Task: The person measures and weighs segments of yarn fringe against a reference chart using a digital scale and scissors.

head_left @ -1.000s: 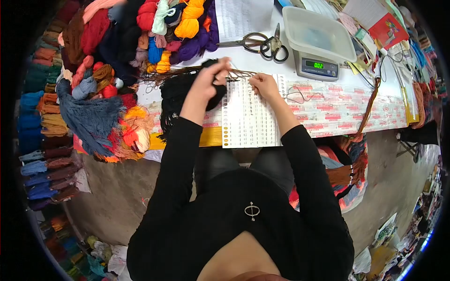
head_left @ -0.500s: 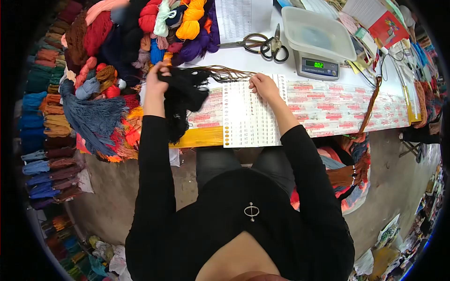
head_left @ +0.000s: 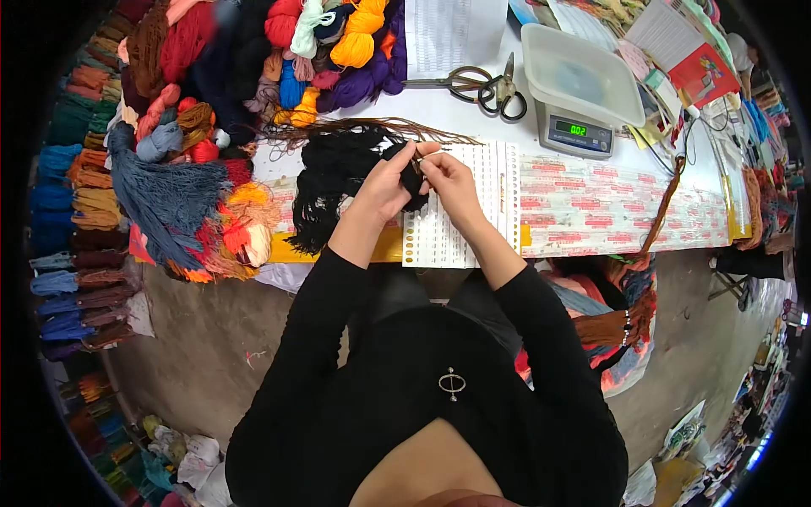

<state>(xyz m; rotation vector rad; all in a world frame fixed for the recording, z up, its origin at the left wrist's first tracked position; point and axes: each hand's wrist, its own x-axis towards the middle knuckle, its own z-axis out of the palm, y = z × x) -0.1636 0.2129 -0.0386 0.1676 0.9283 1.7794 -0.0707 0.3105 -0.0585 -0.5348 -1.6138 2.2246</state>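
Note:
Black yarn (head_left: 325, 173) lies spread over the table edge, and its right end runs up into my hands. My left hand (head_left: 384, 186) is closed on that end, thumb and fingers pinching it. Close against it, my right hand (head_left: 452, 184) pinches at the same spot; a small brownish bit shows between the fingertips, too small to name. Beneath both hands is a white card (head_left: 498, 203) with rows of small marks and a line of holes. Long brown strands (head_left: 422, 131) stretch across the table just beyond the black yarn.
Two pairs of scissors (head_left: 507, 97) lie behind the hands. A digital scale (head_left: 577, 133) carrying a clear plastic tray (head_left: 583, 76) stands to the right. Coloured yarn skeins (head_left: 359, 34) pile up at the back left, with a blue-grey bundle (head_left: 165, 198) at the left edge.
My left hand has moved right and toward me to the black yarn's end. My right hand has left the brown strands and come down to meet it. The brown strands now rest on the table.

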